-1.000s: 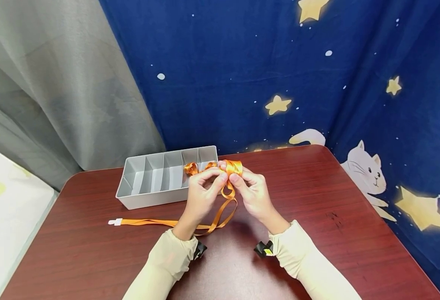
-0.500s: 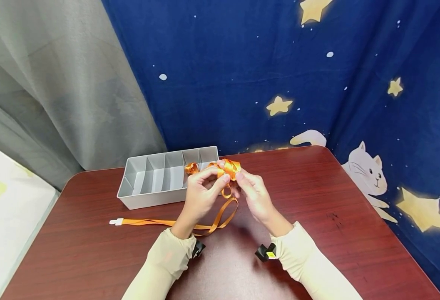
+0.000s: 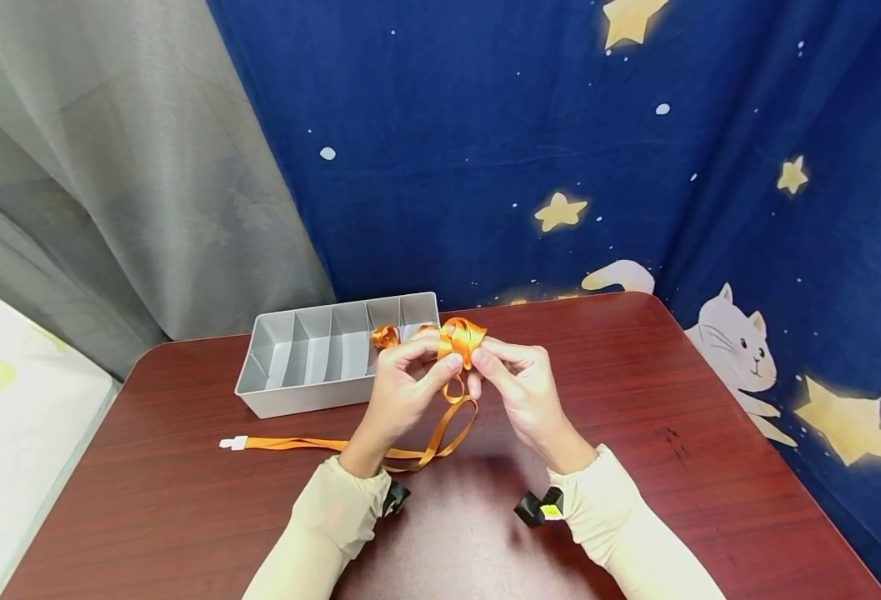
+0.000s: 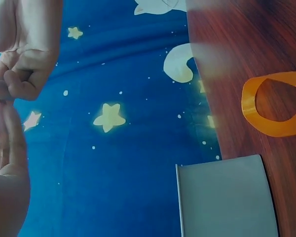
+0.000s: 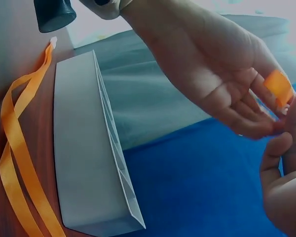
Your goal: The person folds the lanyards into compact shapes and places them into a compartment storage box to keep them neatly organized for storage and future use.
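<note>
The left hand [image 3: 401, 387] and right hand [image 3: 523, 385] both pinch the orange bundle [image 3: 461, 338] between them, just right of the tray [image 3: 305, 399]. The tray's long axis runs left to right; the left hand is nearer it. A strap [image 3: 297, 444] lies on its near side.

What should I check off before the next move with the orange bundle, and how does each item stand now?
1. Left hand gripping the orange bundle: ok.
2. Right hand gripping it too: ok, thumb against its near side.
3. Nothing trailing under the bundle: not ok, a small orange loop shows below it.
4. Flat orange strap on the table separate from the bundle: cannot tell, hands and loops obscure any join.
5. Gray tray upright: ok, compartments facing up.
6. Rolled orange coil inside the tray: ok.
</note>
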`<state>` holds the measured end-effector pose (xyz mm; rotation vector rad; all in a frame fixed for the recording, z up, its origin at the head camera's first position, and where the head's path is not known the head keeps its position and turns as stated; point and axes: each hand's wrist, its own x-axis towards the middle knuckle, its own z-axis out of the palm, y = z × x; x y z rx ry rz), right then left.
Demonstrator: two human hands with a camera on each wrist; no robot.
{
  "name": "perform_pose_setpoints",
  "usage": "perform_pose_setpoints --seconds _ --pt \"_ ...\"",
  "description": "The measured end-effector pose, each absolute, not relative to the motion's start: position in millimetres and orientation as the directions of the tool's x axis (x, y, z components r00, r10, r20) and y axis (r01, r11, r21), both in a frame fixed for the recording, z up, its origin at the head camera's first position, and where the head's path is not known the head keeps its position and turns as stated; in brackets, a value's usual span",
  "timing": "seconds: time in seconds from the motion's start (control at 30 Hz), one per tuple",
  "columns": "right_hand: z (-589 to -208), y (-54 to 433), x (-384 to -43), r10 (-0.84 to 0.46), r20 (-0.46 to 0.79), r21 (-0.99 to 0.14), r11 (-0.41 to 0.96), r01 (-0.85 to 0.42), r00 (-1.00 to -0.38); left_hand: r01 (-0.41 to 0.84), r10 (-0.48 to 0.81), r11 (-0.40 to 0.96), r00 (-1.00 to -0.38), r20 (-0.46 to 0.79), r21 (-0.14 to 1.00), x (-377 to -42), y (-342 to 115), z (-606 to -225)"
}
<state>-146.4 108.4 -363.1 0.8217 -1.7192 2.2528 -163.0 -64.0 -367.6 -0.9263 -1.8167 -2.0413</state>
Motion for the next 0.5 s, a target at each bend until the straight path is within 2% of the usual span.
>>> perform_pose_setpoints --seconds 0.37,0.5 --pt "-361 98 -147 -0.149 0.388 -0.797 -0.550 -0.250 -0.909 0.540 0.183 -0.179 -0.803 0.567 0.822 -165 -68 -372" --pt "-359 94 -147 -0.116 0.388 -0.777 -0.576 -0.256 -0.915 0.549 0.181 -0.154 -0.801 0.570 0.821 -164 -68 -373"
